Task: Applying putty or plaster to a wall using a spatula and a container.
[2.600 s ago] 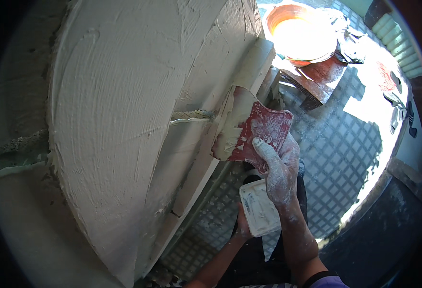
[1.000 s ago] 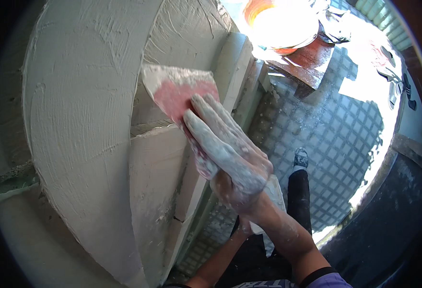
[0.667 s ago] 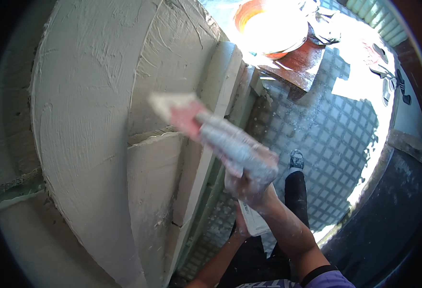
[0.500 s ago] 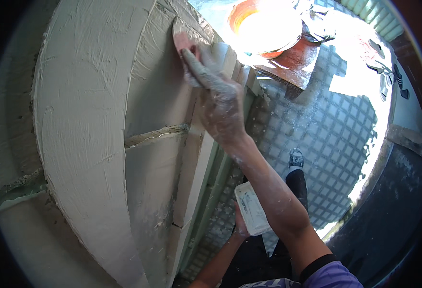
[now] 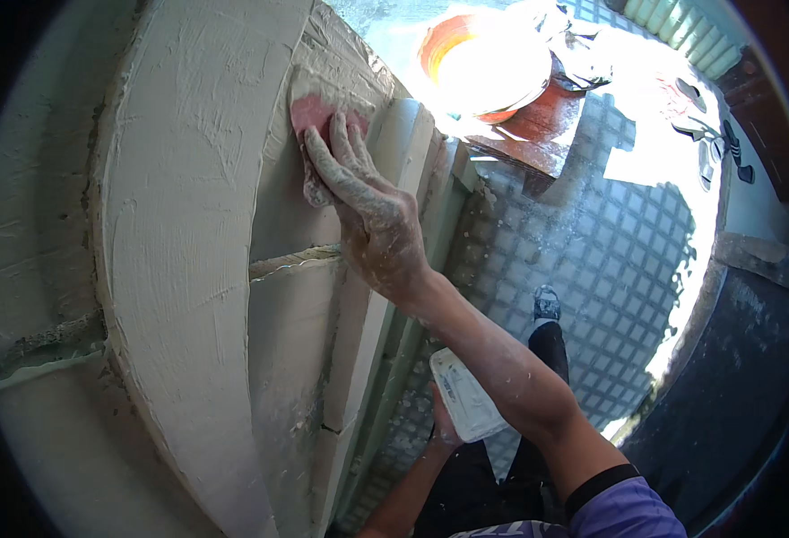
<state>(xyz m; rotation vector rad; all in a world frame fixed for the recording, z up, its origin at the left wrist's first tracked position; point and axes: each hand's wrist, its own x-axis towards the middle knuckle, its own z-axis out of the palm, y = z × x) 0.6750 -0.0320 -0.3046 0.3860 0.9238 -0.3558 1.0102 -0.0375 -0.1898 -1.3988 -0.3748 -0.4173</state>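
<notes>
My right hand point(image 5: 359, 188), dusted with pale plaster, is closed round a pinkish-red putty spreader point(image 5: 314, 115). The spreader's smeared blade lies against the upper part of a recessed wall panel point(image 5: 287, 211), where wet plaster shows. Low in the view, my left hand point(image 5: 446, 420) grips the side of a white rectangular tub point(image 5: 468, 399) coated with plaster. Left of the panel runs a broad curved band point(image 5: 175, 206) covered in ridged, pale plaster.
A wooden board point(image 5: 538, 134) supports a brightly sunlit orange bucket point(image 5: 435, 49). Beyond the patterned tile floor point(image 5: 583, 251), several sandals point(image 5: 708, 152) lie near the right wall. A stepped moulding point(image 5: 359, 359) borders the panel, and my foot point(image 5: 547, 303) stands on the tiles.
My right hand has moved left and slightly down with the spreader, whose blade now lies flatter against the panel. My left hand still holds the tub, nearly unmoved.
</notes>
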